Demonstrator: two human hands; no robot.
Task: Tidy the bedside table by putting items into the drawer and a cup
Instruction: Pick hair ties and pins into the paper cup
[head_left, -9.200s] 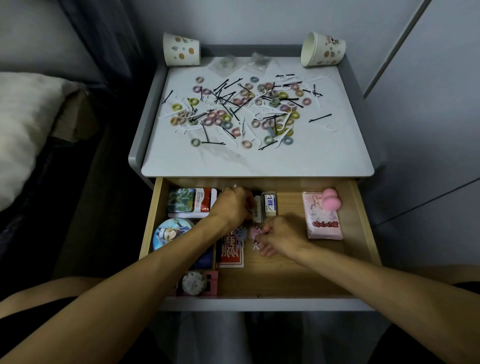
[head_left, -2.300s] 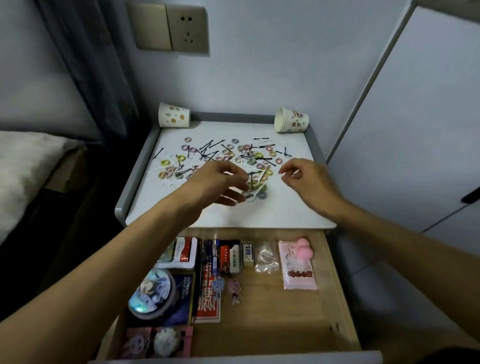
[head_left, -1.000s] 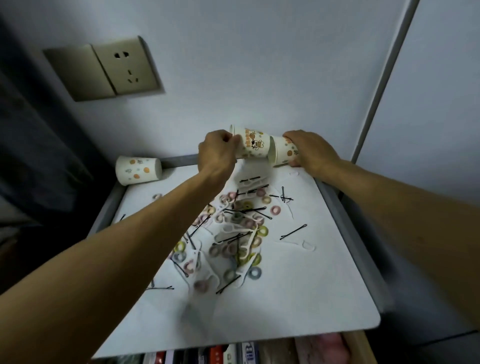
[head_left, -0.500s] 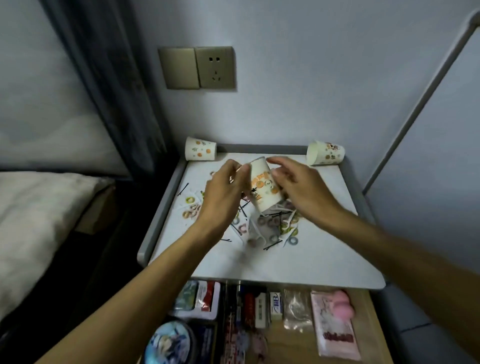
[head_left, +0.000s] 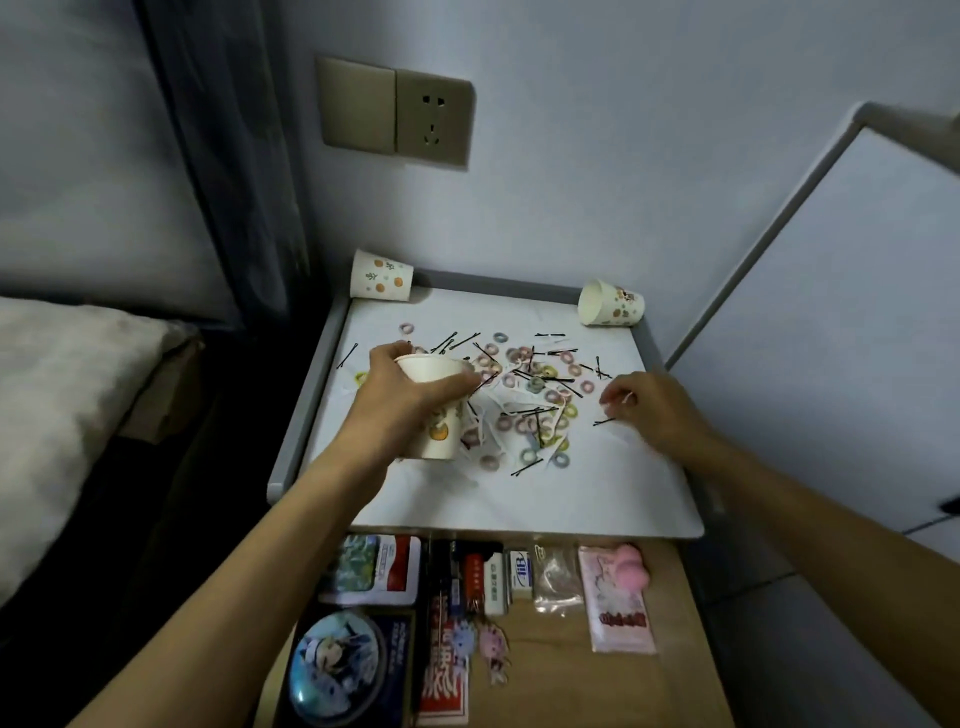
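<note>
My left hand (head_left: 402, 400) grips a white paper cup (head_left: 439, 415) with fruit prints, upright, mouth up, over the left part of the bedside table top (head_left: 519, 499). My right hand (head_left: 652, 408) hovers at the right side of the top and pinches a small white floss pick (head_left: 626, 399). A pile of small coloured hair ties (head_left: 535, 384), black bobby pins (head_left: 527, 467) and white picks lies scattered between my hands. The open wooden drawer (head_left: 566, 670) below holds several items.
Two more paper cups lie on their sides at the back corners, one left (head_left: 380, 275) and one right (head_left: 610, 304). A bed (head_left: 67, 395) is on the left, a wall socket (head_left: 434, 119) above, a white cabinet door (head_left: 831, 322) on the right.
The cup came off the stack at the back right and now sits upright in my left hand alone. My right hand let go of it and moved right to a floss pick.
</note>
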